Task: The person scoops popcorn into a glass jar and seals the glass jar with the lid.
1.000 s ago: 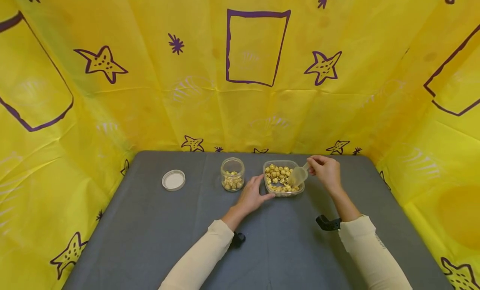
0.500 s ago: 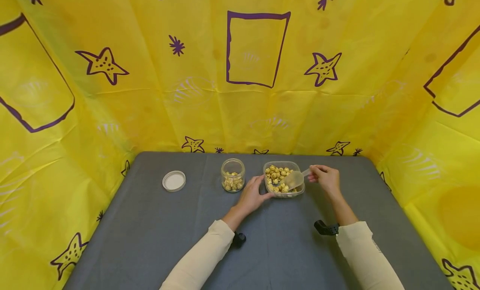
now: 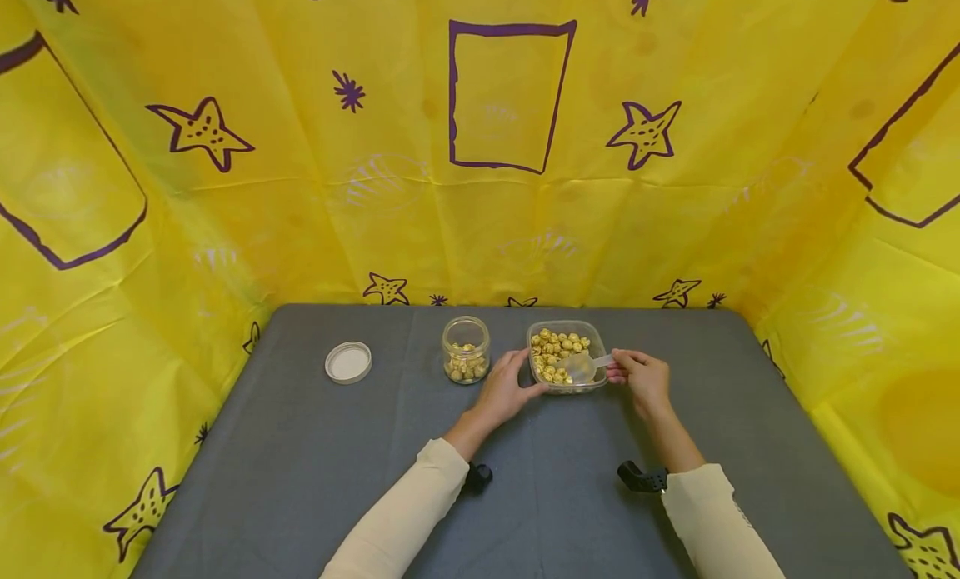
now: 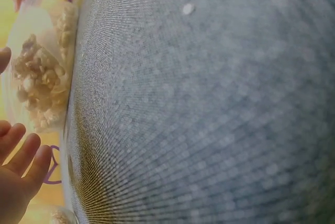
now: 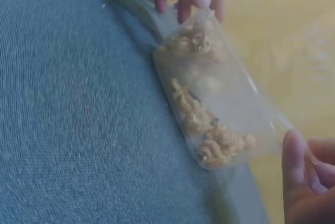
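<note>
A clear plastic container [image 3: 600, 339] holds caramel popcorn [image 3: 553, 343]. My right hand [image 3: 643, 381] pinches the handle of a translucent plastic scoop [image 3: 602, 361] at the container's right side. The scoop's bowl lies down among the popcorn. In the right wrist view, thumb and fingers [image 5: 294, 161] meet on the handle. My left hand [image 3: 504, 389] rests against the container's left side, thumb at the front corner, fingers loosely spread. The left wrist view shows those fingers [image 4: 23, 161] extended beside the container wall. Left of this hand stands an uncovered glass jar [image 3: 466, 346], partly filled with popcorn.
A round white lid [image 3: 348, 362] lies on the grey tabletop [image 3: 360, 454], left of the jar. Behind the table's back edge hangs a yellow printed cloth [image 3: 495, 229], which also runs along both sides.
My right hand has come lower and nearer, tilting the scoop flatter and pushing its bowl down and left into the popcorn. The left hand, container and jar stay in place.
</note>
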`<state>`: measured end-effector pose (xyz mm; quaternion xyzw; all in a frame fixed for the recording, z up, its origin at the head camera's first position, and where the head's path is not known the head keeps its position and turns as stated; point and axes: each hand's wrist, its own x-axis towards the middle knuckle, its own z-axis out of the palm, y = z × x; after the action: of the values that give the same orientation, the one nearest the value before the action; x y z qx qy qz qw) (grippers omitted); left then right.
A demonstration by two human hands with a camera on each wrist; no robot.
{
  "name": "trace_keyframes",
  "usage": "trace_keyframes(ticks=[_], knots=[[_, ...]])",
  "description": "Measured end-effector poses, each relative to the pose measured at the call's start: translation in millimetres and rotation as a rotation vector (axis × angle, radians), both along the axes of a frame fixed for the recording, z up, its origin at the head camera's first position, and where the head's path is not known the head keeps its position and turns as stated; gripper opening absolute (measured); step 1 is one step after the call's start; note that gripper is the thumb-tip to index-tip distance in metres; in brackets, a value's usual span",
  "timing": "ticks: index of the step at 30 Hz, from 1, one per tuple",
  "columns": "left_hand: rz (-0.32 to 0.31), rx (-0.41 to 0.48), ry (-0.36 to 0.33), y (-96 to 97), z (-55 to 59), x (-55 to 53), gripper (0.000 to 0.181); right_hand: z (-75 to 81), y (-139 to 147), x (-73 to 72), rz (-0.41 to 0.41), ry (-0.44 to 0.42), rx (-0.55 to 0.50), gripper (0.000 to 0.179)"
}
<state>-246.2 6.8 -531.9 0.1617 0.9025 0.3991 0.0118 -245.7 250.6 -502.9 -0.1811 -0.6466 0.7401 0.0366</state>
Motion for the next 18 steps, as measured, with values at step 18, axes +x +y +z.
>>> trace_keyframes(ticks=[18], knots=[[0.003,-0.014,-0.01,-0.9,-0.3,-0.6,0.073,7.5,1.1,7.9,0.07,0.014,-0.181,0.01]])
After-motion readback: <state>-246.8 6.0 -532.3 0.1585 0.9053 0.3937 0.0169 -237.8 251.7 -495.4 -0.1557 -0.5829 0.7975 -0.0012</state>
